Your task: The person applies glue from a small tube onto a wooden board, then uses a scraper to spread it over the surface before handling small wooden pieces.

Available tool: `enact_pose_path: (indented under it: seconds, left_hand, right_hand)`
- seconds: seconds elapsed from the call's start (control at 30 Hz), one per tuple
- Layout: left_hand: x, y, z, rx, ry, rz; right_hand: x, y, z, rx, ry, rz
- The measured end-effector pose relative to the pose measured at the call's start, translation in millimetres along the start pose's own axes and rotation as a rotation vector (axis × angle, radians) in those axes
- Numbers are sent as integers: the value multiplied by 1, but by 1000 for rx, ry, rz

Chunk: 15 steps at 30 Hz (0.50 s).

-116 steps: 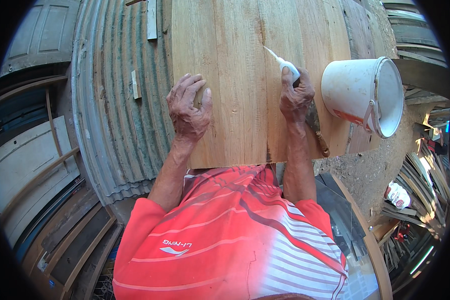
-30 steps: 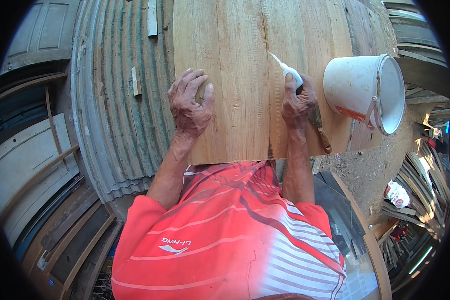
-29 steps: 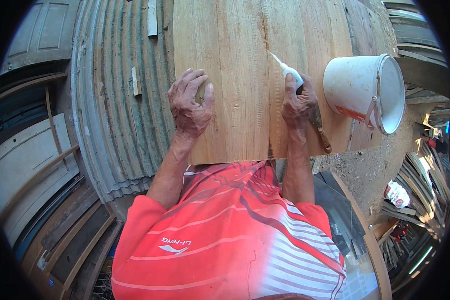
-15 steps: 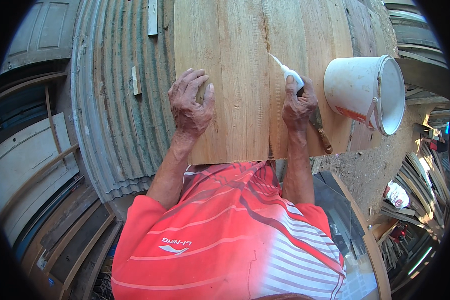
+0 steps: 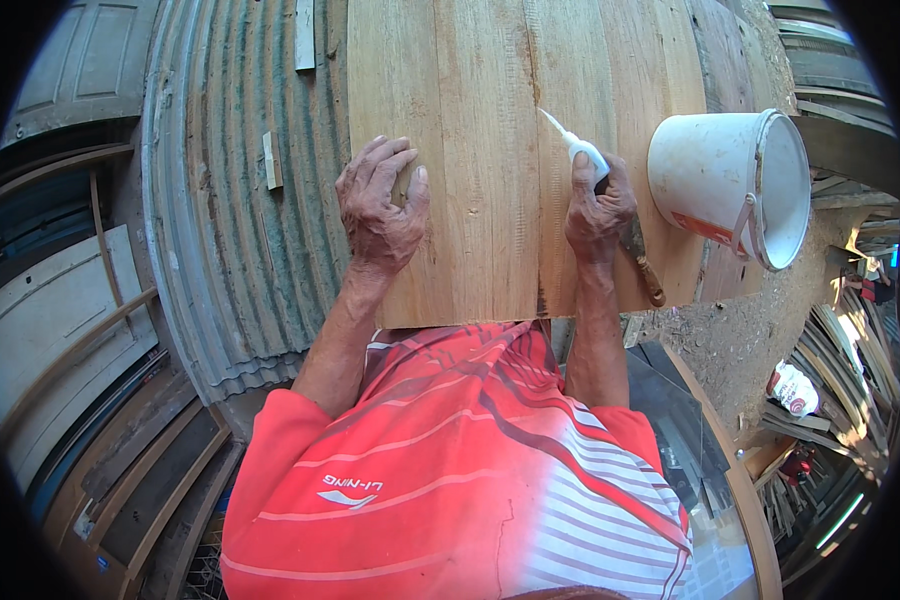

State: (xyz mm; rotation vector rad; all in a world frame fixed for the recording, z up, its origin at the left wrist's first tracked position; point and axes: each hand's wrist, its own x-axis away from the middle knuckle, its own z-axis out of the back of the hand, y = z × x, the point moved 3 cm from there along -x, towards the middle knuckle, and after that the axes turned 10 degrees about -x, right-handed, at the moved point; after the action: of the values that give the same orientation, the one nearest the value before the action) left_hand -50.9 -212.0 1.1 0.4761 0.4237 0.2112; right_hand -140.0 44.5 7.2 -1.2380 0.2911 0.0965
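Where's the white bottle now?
Head view, right of centre: the white bottle is in the right hand, over the wooden boards, left of the bucket.

Bucket (image 5: 705, 180) on boards (image 5: 485, 220), right of bottle (image 5: 591, 158), corrugated sheet (image 5: 232, 220) left of boards

I watch through the left head-worn fisheye, upright and facing steeply down from close above the red shirt (image 5: 400, 450). The near edge of the plank top (image 5: 485, 250) crosses mid-view; its far end runs out of frame.
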Motion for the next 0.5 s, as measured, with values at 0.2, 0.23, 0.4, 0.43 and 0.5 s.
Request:
enact_pose_path:
  seconds: [0.2, 0.23, 0.4, 0.43, 0.5]
  left_hand:
    - [-1, 1, 0, -9, -4, -2]
    - [0, 0, -1, -9, -6, 2]
    - [0, -1, -1, -3, -5, 7]
    - [0, -1, -1, -4, -6, 8]
    - [0, 0, -1, -1, -7, 7]
  right_hand:
    - [4, 0, 2, -17, -4, 0]
    - [4, -1, 2, -15, -4, -6]
    - [4, 0, 2, 5, -18, -28]
    - [4, -1, 2, 6, -12, -17]
    - [3, -2, 1, 8, 1, 6]
